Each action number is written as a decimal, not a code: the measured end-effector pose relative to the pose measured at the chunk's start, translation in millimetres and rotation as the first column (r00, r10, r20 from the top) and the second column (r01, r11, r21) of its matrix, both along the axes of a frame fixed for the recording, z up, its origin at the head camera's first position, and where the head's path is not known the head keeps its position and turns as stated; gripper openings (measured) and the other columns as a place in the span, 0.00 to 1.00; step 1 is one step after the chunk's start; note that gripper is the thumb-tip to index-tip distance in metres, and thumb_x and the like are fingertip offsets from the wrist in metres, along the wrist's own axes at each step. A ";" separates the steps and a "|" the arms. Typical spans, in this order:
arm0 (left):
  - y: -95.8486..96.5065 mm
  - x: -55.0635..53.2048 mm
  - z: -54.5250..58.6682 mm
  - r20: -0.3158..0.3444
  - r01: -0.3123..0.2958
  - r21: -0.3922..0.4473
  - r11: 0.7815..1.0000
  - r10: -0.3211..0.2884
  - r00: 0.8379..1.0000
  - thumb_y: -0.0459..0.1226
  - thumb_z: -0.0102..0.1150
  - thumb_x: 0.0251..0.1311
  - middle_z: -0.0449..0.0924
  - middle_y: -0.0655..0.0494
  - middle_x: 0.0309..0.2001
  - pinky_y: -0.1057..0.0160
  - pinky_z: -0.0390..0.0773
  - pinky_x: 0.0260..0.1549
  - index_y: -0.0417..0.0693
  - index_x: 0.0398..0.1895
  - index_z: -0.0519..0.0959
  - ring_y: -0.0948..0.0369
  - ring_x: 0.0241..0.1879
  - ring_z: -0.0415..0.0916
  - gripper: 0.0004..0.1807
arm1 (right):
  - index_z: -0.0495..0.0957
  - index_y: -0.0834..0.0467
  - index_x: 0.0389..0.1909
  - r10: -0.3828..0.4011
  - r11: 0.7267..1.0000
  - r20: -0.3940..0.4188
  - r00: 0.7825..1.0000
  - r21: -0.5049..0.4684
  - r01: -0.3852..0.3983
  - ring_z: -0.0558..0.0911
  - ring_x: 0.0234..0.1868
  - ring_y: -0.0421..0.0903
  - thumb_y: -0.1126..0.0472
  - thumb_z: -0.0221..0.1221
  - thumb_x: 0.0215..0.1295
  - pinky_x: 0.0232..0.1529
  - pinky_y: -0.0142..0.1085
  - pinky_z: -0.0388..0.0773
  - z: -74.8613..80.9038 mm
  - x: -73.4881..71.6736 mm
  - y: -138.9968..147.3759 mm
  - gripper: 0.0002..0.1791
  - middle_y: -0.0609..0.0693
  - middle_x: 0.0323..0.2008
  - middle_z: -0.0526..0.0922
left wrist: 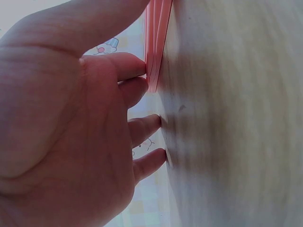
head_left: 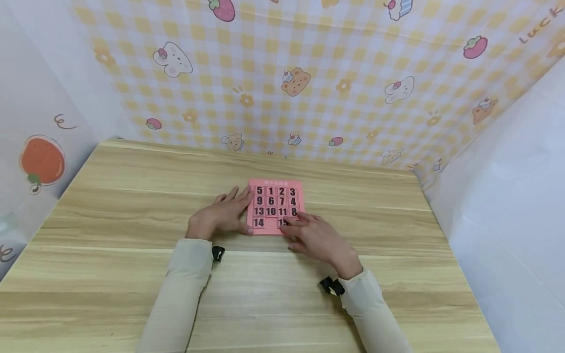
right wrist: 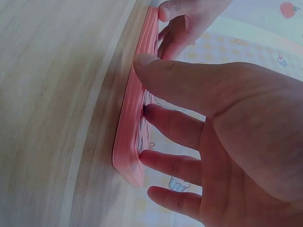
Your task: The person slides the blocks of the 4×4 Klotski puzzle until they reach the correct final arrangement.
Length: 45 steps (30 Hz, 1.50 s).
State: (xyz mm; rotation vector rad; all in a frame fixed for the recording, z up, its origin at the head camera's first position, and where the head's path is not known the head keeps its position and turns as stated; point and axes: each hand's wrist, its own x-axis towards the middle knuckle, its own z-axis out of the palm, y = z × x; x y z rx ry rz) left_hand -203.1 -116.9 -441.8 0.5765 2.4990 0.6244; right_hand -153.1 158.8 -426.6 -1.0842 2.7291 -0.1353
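A pink number sliding puzzle (head_left: pixel 271 232) lies flat on the wooden table, with black numbers on its square tiles. Its top row reads 5, 1, 2, 3. In the bottom row a vacant slot separates tile 14 (head_left: pixel 258 222) from tile 15 (head_left: pixel 281 223); the right end of that row is hidden by fingers. My left hand (head_left: pixel 227 213) steadies the puzzle's left side, thumb at the lower left corner and fingers spread along the edge. Over the lower right tiles, my right hand (head_left: pixel 318 239) touches the surface with extended fingertips; the right wrist view shows its thumb (right wrist: pixel 151 66) at the near edge.
The light wooden table (head_left: pixel 132 206) extends around the puzzle on all sides. Behind it hangs a yellow checked cloth (head_left: pixel 265 117) with cartoon prints. A white sheet (head_left: pixel 507 196) borders the right side. Each wrist carries a small black device (head_left: pixel 332 286).
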 end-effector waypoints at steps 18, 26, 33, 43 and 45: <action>0.3 0.5 1.5 -0.022 0.021 0.005 1.000 -0.021 1.000 0.56 0.67 0.56 0.30 0.48 0.80 0.38 0.34 0.74 0.44 0.80 0.40 0.42 0.78 0.25 0.60 | 0.62 0.46 0.75 0.032 0.995 -0.006 0.999 0.096 -0.031 0.57 0.76 0.59 0.42 0.55 0.71 0.74 0.57 0.55 -1.5 8.8 -23.1 0.34 0.46 0.75 0.60; 1.9 0.6 0.9 -0.023 0.019 -0.005 1.000 -0.019 1.000 0.56 0.66 0.56 0.29 0.49 0.80 0.39 0.33 0.75 0.45 0.80 0.39 0.44 0.78 0.24 0.60 | 0.61 0.44 0.75 0.040 0.993 -0.049 0.998 0.110 -0.034 0.58 0.77 0.57 0.41 0.52 0.72 0.74 0.56 0.56 -5.2 7.9 -35.5 0.33 0.44 0.76 0.59; 0.4 0.1 -1.0 -0.019 0.009 -0.015 1.000 -0.010 1.000 0.57 0.66 0.56 0.28 0.50 0.80 0.40 0.34 0.75 0.45 0.80 0.39 0.44 0.78 0.24 0.60 | 0.63 0.45 0.75 0.040 0.992 -0.069 0.997 0.119 -0.032 0.59 0.76 0.56 0.42 0.52 0.73 0.74 0.55 0.57 -4.5 7.6 -45.0 0.32 0.44 0.76 0.60; 0.2 -1.5 -1.7 -0.031 0.019 -0.020 1.000 -0.019 0.999 0.58 0.66 0.55 0.30 0.49 0.80 0.39 0.35 0.75 0.44 0.80 0.40 0.43 0.78 0.25 0.61 | 0.62 0.43 0.75 0.036 0.986 -0.093 0.995 0.166 -0.020 0.59 0.76 0.56 0.44 0.47 0.76 0.74 0.55 0.57 -5.9 7.5 -52.8 0.29 0.44 0.76 0.60; 0.2 -1.6 -2.0 -0.033 0.020 -0.016 1.000 -0.021 0.999 0.58 0.67 0.54 0.30 0.49 0.80 0.39 0.35 0.75 0.43 0.80 0.40 0.43 0.78 0.25 0.61 | 0.61 0.43 0.75 0.037 0.984 -0.092 0.995 0.174 -0.020 0.59 0.76 0.56 0.44 0.47 0.77 0.74 0.55 0.58 -6.3 7.4 -53.6 0.29 0.43 0.76 0.60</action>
